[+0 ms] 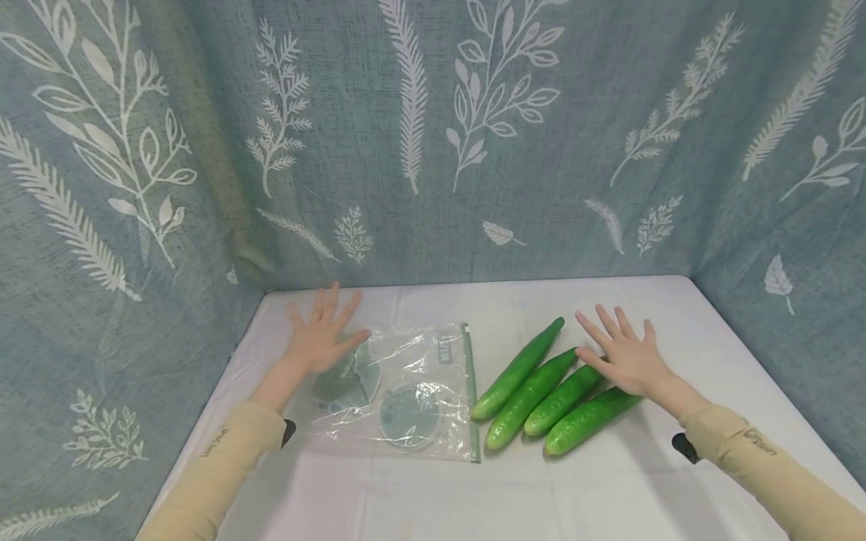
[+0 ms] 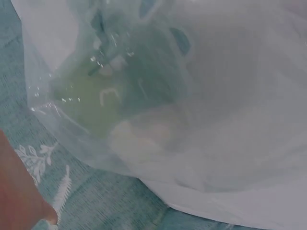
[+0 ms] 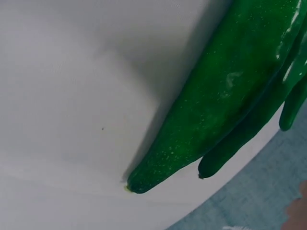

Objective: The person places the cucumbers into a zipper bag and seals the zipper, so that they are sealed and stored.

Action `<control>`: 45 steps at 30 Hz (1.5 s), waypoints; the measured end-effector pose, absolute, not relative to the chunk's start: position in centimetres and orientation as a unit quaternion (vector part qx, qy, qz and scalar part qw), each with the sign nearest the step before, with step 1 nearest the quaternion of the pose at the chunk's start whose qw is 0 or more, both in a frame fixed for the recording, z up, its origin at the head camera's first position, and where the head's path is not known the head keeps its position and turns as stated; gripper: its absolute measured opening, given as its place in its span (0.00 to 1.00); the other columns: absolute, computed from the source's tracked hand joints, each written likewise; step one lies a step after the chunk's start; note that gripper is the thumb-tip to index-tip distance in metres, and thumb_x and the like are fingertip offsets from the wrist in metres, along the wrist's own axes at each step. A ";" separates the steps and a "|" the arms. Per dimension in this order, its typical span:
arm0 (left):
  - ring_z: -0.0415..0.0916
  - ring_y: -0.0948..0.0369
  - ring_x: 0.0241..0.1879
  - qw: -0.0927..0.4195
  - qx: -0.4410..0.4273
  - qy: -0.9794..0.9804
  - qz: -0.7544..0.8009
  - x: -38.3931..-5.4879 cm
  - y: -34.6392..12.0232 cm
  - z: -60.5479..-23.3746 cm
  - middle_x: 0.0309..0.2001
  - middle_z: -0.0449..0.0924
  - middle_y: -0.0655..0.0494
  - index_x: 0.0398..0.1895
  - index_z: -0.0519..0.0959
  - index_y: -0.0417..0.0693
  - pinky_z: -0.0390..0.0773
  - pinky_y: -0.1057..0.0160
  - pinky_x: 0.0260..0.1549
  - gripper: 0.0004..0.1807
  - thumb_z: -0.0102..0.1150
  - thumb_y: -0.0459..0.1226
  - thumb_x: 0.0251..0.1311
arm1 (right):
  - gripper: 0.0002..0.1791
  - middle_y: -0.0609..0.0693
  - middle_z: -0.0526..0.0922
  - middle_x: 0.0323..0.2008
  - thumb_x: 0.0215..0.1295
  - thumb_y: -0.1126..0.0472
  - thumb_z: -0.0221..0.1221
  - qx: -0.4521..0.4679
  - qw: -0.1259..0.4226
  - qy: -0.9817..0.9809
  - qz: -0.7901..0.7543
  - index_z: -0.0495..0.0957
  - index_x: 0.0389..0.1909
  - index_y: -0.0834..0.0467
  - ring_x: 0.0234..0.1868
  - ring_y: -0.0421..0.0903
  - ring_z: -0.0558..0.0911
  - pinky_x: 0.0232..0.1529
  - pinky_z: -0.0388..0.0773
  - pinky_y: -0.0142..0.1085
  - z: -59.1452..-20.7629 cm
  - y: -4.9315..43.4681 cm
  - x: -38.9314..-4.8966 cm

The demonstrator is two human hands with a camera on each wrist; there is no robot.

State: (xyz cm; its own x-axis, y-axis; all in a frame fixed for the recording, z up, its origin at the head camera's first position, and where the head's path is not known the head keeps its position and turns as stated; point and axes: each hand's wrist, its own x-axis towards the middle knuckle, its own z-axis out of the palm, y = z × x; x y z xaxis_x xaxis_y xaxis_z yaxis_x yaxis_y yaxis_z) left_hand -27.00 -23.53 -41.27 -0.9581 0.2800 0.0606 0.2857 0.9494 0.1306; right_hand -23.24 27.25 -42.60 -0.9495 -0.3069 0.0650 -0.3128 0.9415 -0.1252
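My left hand [image 1: 316, 342], fingers spread, is over the left end of a clear zip bag [image 1: 399, 349] with a green closure strip along its right edge. Blue-green printed shapes show on the bag, and in the left wrist view its plastic [image 2: 144, 96] fills most of the picture. Several green cucumbers [image 1: 531, 398] lie side by side at a slant, right of the bag. Above their right-hand ends is my right hand [image 1: 632, 361], fingers spread and holding nothing. The right wrist view shows the tapered end of one cucumber [image 3: 206, 110] up close.
A white cloth [image 1: 460, 503] covers the table. Blue-green curtains [image 1: 406, 225] with white leaf prints stand at the back and both sides. Beige sleeves [image 1: 223, 473] cover both forearms, with a small dark device [image 1: 685, 448] near the right wrist.
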 end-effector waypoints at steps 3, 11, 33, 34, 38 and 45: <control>0.25 0.39 0.74 0.028 -0.160 -0.984 -0.074 -26.7 -22.8 -41.1 0.76 0.25 0.42 0.76 0.37 0.63 0.22 0.24 0.60 0.42 0.36 0.65 0.65 | 0.38 0.62 0.47 0.74 0.69 0.35 0.41 0.170 0.030 -0.983 0.063 0.45 0.75 0.45 0.73 0.68 0.45 0.63 0.36 0.74 -42.7 26.8 -23.4; 0.27 0.40 0.74 0.032 -0.203 -0.976 -0.078 -26.2 -20.7 -41.3 0.76 0.28 0.44 0.76 0.43 0.60 0.26 0.26 0.62 0.42 0.37 0.66 0.64 | 0.38 0.60 0.49 0.74 0.68 0.35 0.44 0.205 0.040 -0.976 0.060 0.48 0.74 0.45 0.73 0.66 0.47 0.63 0.39 0.73 -42.8 25.3 -23.2; 0.27 0.48 0.76 -0.040 -0.317 -0.947 -0.036 -23.1 -13.5 -42.7 0.77 0.29 0.52 0.76 0.40 0.63 0.30 0.32 0.67 0.44 0.36 0.67 0.62 | 0.36 0.52 0.48 0.76 0.69 0.39 0.46 0.362 0.030 -0.928 0.077 0.49 0.74 0.44 0.75 0.57 0.49 0.70 0.42 0.64 -43.8 19.7 -21.5; 0.28 0.48 0.76 -0.044 -0.321 -0.946 -0.036 -22.9 -13.3 -42.8 0.77 0.29 0.52 0.76 0.40 0.63 0.31 0.32 0.68 0.44 0.37 0.68 0.62 | 0.36 0.53 0.49 0.75 0.69 0.39 0.46 0.370 0.033 -0.925 0.076 0.49 0.74 0.45 0.75 0.57 0.50 0.70 0.43 0.64 -43.9 19.4 -21.4; 0.30 0.48 0.76 -0.062 -0.332 -0.940 -0.043 -22.2 -12.6 -43.3 0.77 0.29 0.52 0.76 0.38 0.63 0.31 0.33 0.68 0.44 0.38 0.67 0.62 | 0.35 0.53 0.51 0.75 0.70 0.40 0.46 0.397 0.031 -0.914 0.078 0.51 0.74 0.46 0.75 0.57 0.51 0.69 0.46 0.64 -44.2 18.7 -21.1; 0.36 0.45 0.75 -0.075 -0.358 -0.929 -0.062 -21.3 -11.7 -44.1 0.77 0.37 0.49 0.76 0.42 0.59 0.36 0.34 0.69 0.46 0.41 0.67 0.60 | 0.34 0.52 0.52 0.75 0.71 0.40 0.44 0.440 -0.001 -0.894 0.084 0.51 0.74 0.47 0.75 0.54 0.52 0.71 0.50 0.59 -44.8 18.0 -20.6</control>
State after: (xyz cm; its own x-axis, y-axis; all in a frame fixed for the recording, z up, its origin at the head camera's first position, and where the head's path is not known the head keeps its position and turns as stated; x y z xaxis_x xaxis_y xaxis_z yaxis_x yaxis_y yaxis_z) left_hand -21.33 -11.71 -44.07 -0.7329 0.6736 -0.0954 0.6548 0.7365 0.1696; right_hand -20.61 18.00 -44.80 -0.6128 -0.7870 0.0719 -0.7866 0.5987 -0.1510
